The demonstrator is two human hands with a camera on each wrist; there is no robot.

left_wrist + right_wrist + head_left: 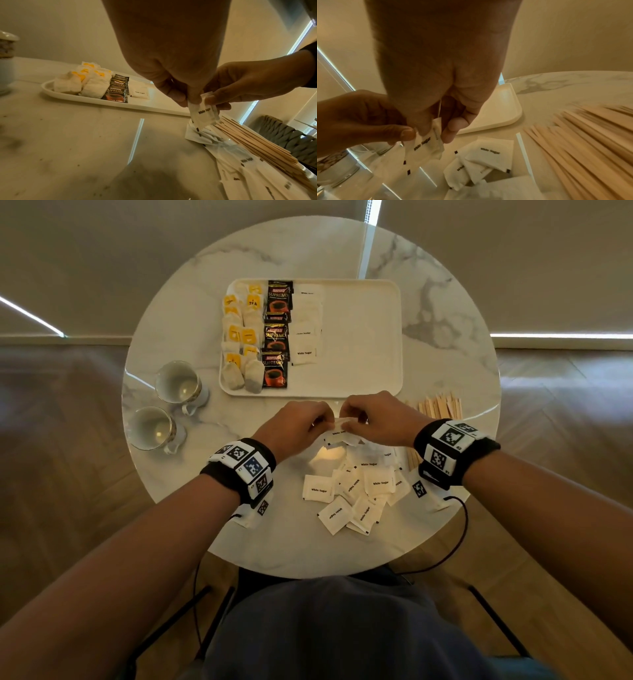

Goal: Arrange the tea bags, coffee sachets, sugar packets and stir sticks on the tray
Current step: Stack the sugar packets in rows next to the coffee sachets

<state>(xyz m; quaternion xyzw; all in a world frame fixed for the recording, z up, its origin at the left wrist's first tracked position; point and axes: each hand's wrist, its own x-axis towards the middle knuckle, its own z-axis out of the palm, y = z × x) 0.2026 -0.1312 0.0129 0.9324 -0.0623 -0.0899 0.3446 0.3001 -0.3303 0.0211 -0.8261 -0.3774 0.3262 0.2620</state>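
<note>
Both hands meet just in front of the white tray [363, 392]. My left hand [301, 422] and right hand [370, 419] pinch the top edge of a few white sugar packets [337, 434] held together above the table; the front one reads "White Sugar" [204, 115] [423, 146]. On the tray's left part lie tea bags [239, 337], a column of black coffee sachets [277, 333] and a column of sugar packets [306, 326]. A loose pile of sugar packets [356, 491] lies on the table below my hands. Wooden stir sticks [438, 409] lie to the right.
Two empty cups [178, 385] [152, 428] stand on the round marble table [445, 302] left of the tray. The tray's right half [363, 337] is bare. The table's near edge is close to my body, with wood floor around.
</note>
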